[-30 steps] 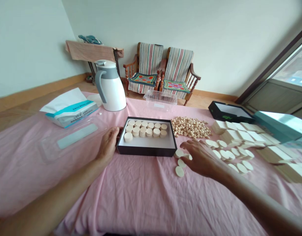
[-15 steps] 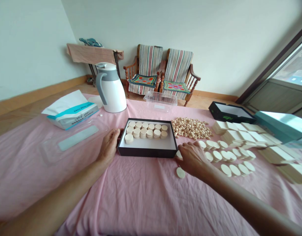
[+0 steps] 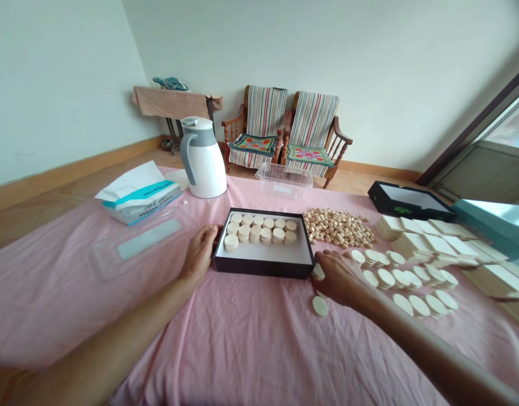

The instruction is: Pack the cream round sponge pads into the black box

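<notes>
A shallow black box (image 3: 264,269) with a white inside lies in front of me, holding rows of pale round wooden discs (image 3: 255,230) in short stacks. My left hand (image 3: 201,252) is closed on the left wall of the box, thumb along its edge. At the front right corner, my right hand (image 3: 338,276) is curled with its fingertips hidden. A loose wooden disc (image 3: 319,272) shows beside its fingers, close to the box. What those fingers grip, if anything, I cannot make out. One more flat disc (image 3: 320,306) lies on the cloth just below.
Right of the box are a heap of small wooden pieces (image 3: 339,227), leaning rows of discs (image 3: 400,278) and stacked square tiles (image 3: 445,242). A black lid (image 3: 411,202) lies behind them. At left stand a tissue pack (image 3: 141,200), plastic lid (image 3: 149,239) and white jug (image 3: 208,169).
The whole view has shifted, so everything sits lower and further right. Both hands stay by the box. Part of another disc now shows under my right hand.
</notes>
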### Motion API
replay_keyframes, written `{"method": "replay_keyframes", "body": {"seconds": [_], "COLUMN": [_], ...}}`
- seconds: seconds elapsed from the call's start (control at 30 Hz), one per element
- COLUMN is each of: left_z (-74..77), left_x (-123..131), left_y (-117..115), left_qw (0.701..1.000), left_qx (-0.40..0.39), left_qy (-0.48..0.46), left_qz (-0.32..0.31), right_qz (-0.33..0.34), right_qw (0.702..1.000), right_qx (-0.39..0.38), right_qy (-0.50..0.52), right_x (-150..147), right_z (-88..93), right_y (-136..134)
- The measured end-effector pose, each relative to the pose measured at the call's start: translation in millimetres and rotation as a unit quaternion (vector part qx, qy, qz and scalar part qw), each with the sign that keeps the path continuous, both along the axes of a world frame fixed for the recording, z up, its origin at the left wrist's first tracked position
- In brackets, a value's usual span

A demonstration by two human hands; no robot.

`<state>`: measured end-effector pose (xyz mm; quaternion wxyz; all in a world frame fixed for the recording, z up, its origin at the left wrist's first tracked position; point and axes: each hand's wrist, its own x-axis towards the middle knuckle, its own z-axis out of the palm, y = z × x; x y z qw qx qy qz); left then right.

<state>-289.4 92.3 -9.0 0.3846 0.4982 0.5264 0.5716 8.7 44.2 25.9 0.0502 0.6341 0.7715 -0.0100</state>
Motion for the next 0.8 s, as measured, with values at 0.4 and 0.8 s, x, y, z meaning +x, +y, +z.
{"method": "replay_keyframes", "body": {"seconds": [0.4,0.8], "left_z": [-1.2,-5.1], "left_x": [-0.6,-3.9], "left_y": [0.3,0.6], "left_qw": [1.0,1.0], "left_qx": [-0.009,-0.021], "left_qy": [-0.008,-0.021], "left_qz": [0.005,0.002], "right_qz": [0.112,0.461], "right_qw": [0.988,0.883], "right_qx": [0.068,-0.086], "right_qy": [0.082,0.012], "right_x": [-19.2,-101.7], "right_z": [87.7,51.2], "right_y": [29.1,80.0]}}
